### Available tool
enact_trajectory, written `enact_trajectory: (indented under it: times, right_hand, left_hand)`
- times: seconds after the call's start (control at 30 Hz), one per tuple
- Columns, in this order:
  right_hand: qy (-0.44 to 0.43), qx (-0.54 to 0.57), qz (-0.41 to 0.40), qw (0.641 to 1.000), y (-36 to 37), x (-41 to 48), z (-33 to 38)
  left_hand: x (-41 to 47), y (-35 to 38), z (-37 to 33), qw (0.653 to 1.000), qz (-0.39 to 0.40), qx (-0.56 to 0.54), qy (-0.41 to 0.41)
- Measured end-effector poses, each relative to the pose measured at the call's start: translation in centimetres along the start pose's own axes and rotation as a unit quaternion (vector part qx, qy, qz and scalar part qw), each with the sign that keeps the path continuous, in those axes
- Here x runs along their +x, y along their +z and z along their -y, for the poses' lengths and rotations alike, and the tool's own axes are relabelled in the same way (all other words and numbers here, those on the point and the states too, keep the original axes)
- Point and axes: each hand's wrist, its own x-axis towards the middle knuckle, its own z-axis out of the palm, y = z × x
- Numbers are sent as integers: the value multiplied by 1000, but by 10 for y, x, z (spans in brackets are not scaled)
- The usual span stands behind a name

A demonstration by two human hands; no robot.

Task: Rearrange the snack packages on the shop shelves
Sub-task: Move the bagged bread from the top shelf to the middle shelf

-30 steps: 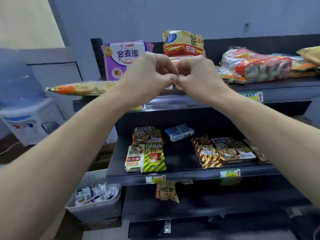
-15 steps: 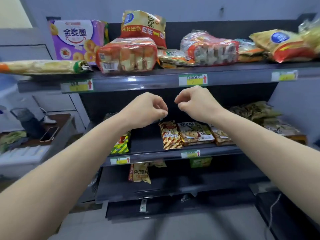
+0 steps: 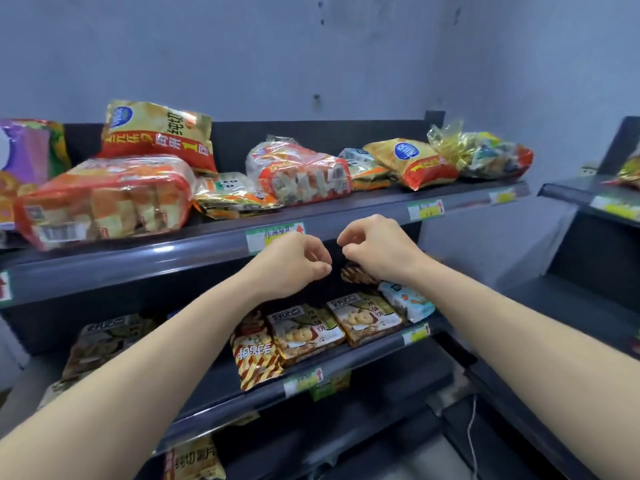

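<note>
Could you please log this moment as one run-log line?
left hand: fingers curled, holding nothing | right hand: fingers curled, holding nothing | position: side by side, apart, before top shelf edge

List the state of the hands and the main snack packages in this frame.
left hand: fingers curled, holding nothing.
right hand: fingers curled, holding nothing, apart from the left.
gold chip bag: upright, leaning on the back panel of the top shelf.
orange bread bag: lying flat in front of it.
striped packet: lying flat at the middle shelf front edge.
blue packet: lying at that shelf's right end.
</note>
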Motion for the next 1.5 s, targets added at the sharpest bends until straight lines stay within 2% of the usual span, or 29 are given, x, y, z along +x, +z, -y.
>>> enact_trajectory:
  times: [0.17, 0.33, 0.43, 0.57, 0.83, 1.0, 1.13, 1.2, 1.3, 1.5]
  right_hand:
    - [39, -6, -66, 997, -34, 15, -20]
    - [90, 8, -122, 988, -63, 31, -56]
    - [130, 59, -139, 980, -80, 49, -84]
    - [144, 108, -135, 974, -101, 76, -120]
    - [137, 112, -141, 974, -151, 116, -203]
    - [173, 94, -191, 962, -190, 139, -262]
    - [171, 53, -142, 974, -215, 160, -306]
    - [160, 42, -107, 980, -222, 170, -320]
    - [143, 28, -89, 985, -229, 189, -337]
    - [173, -3, -57, 983, -227, 223, -369]
  left_hand:
    - [37, -2, -28, 997, -11, -20, 75]
    - [80, 4, -54, 993, -37, -22, 109]
    - [111, 7, -70, 992, -59, -32, 106]
    - [156, 12, -88, 991, -103, -54, 61]
    - [228, 56, -132, 985, -141, -92, 24]
    - [269, 93, -184, 984, -103, -142, 23]
    - [305, 126, -225, 984, -40, -174, -14]
    - [322, 136, -238, 975, -13, -215, -54]
    - [342, 146, -248, 941, 4, -314, -128]
    - [379, 162, -252, 865, -34, -466, -181]
